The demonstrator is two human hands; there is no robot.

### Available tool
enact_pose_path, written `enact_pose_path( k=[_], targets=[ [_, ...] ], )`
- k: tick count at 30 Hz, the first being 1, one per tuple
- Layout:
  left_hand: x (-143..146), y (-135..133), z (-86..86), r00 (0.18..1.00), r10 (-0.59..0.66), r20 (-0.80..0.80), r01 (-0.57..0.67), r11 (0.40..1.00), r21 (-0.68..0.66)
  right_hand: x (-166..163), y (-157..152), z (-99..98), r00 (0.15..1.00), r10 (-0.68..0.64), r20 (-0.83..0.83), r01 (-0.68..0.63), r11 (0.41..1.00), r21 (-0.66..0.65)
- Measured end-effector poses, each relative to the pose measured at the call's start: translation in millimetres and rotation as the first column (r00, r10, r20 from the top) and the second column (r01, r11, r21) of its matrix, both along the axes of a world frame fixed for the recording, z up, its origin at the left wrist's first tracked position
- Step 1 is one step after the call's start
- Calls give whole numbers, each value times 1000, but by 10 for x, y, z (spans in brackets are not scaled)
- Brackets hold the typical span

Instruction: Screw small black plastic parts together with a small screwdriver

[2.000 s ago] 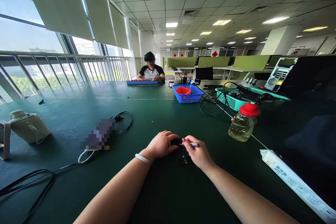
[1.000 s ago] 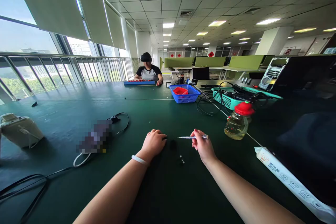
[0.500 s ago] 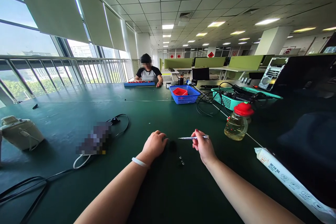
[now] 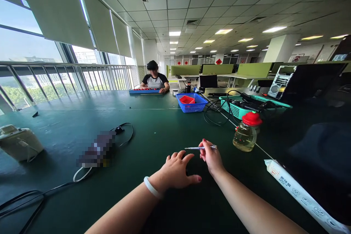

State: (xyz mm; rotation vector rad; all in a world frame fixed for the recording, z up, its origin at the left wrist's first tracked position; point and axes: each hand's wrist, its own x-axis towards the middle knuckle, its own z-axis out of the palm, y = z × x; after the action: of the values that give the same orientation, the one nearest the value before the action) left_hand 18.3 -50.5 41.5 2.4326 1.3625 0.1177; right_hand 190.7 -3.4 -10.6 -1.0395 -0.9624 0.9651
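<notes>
My left hand (image 4: 177, 170), with a white band on its wrist, is held low over the dark green tabletop (image 4: 153, 120). Its fingers are spread and the thumb points right, with nothing visible in the grasp. Just to the right, my right hand (image 4: 211, 157) pinches a slim screwdriver (image 4: 195, 148) with a shiny shaft and a clear-looking handle. The shaft points left, its tip above the left fingertips. Whatever lies beneath the left palm is hidden.
A jar (image 4: 245, 137) with a red lid stands right, near a long white packet (image 4: 298, 193). Blue (image 4: 193, 107) and green baskets (image 4: 238, 109) sit farther back with cables. Leftward are a blurred device (image 4: 97, 150) and beige container (image 4: 20, 144). A person (image 4: 155, 78) sits opposite.
My left hand has moved right and nearer me, its fingers spreading. It now covers where several tiny pieces lay. My right hand keeps the screwdriver in about the same place.
</notes>
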Motion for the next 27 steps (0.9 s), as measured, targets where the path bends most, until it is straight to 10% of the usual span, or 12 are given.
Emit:
enact_pose_path(
  k=[27],
  targets=[
    [124,-347,-54,973,93,-211,-45,974,223,-7,-31,-9,979,92,-182,-90,996,18]
  ],
)
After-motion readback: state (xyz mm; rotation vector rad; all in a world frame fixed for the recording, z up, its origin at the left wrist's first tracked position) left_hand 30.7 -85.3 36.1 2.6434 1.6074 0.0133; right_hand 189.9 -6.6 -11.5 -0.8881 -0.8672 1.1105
